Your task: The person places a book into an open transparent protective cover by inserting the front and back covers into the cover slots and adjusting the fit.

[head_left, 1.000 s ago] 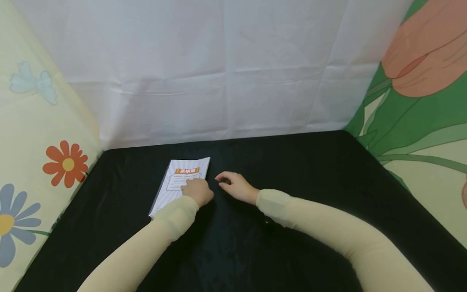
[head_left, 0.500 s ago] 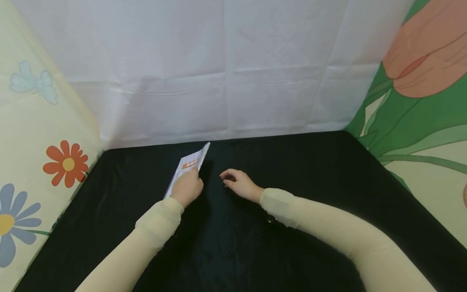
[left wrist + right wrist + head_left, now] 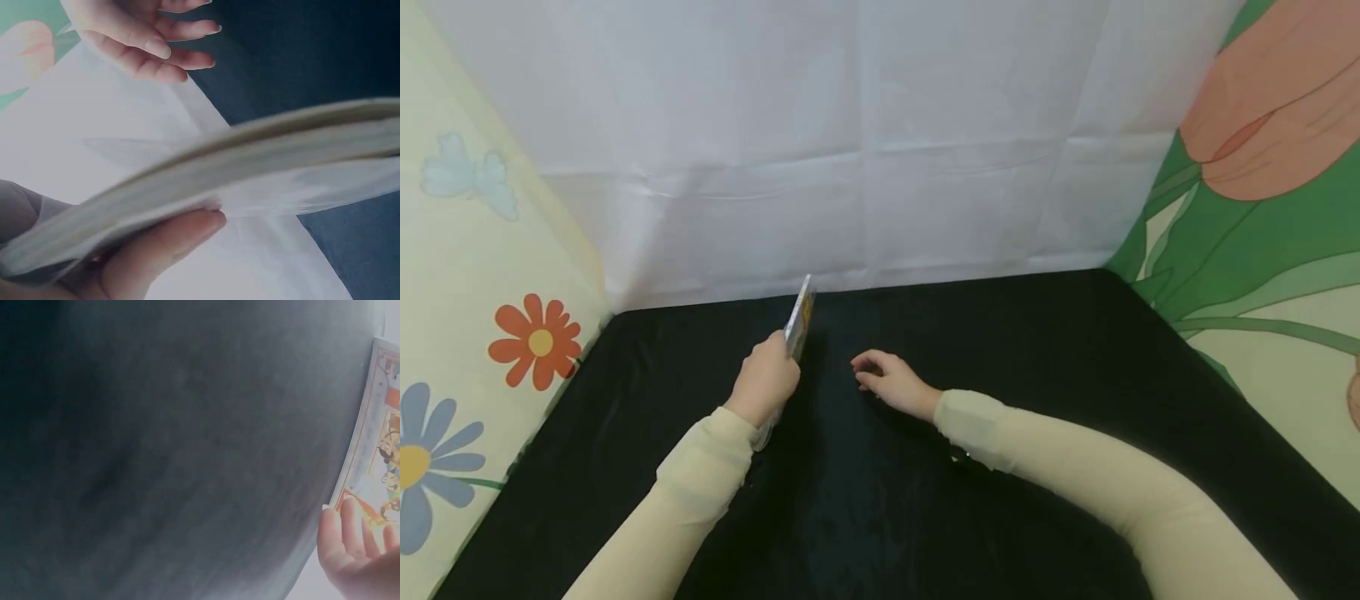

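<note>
My left hand (image 3: 766, 379) grips a book (image 3: 800, 321) that stands nearly on edge, so the head view shows mostly its thin side. In the left wrist view the page edges of the book (image 3: 250, 159) run across the frame, with my left thumb (image 3: 172, 240) against one cover. To the right of it, my right hand (image 3: 895, 383) holds nothing, its fingers loosely bent and apart from the book. Seen from the right wrist, an illustrated cover of the book (image 3: 375, 456) with small cartoon figures shows beyond my right fingers (image 3: 353, 531).
A black cloth (image 3: 1000, 358) covers the table. Behind it hangs a white curtain (image 3: 925, 167). Flower-printed panels stand at the left (image 3: 467, 275) and right (image 3: 1277, 250). A small shiny thing (image 3: 958, 455) shows under the right sleeve, too small to identify.
My left hand has lifted the book from the cloth and turned it from lying flat, printed cover up, to nearly upright. My right hand has shifted only slightly right.
</note>
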`<state>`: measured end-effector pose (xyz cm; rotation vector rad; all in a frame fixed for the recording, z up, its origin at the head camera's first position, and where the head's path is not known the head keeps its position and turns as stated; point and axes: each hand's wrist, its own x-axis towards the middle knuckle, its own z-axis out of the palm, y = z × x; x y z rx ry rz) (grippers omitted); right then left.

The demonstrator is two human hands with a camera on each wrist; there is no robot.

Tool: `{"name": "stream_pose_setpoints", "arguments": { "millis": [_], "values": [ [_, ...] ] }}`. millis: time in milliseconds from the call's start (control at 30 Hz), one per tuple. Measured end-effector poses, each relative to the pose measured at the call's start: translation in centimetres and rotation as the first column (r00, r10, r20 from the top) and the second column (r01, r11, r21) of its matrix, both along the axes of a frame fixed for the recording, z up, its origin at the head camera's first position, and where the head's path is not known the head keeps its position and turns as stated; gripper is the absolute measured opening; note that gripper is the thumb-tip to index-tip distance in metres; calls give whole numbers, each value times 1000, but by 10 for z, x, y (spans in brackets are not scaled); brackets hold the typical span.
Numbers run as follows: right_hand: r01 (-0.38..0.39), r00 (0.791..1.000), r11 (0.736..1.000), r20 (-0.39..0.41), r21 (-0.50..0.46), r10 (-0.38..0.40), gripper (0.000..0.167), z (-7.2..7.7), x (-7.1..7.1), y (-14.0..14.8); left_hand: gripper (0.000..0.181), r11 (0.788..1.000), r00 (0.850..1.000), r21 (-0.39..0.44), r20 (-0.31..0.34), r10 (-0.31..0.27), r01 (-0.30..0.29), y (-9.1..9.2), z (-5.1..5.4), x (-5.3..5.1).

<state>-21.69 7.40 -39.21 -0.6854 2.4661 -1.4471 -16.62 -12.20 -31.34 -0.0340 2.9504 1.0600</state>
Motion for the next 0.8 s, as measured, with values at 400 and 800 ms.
{"name": "stream_pose_setpoints", "arguments": {
  "millis": [400,800],
  "values": [
    [27,992,1000,125,-14,-25,39,3,2,-7,44,978,1000,206,-8,23,-21,-1,6,7],
    [131,967,990,227,-53,-115,50,6,3,-6,41,870,996,491,-94,8,39,5,9,16]
  ]
}}
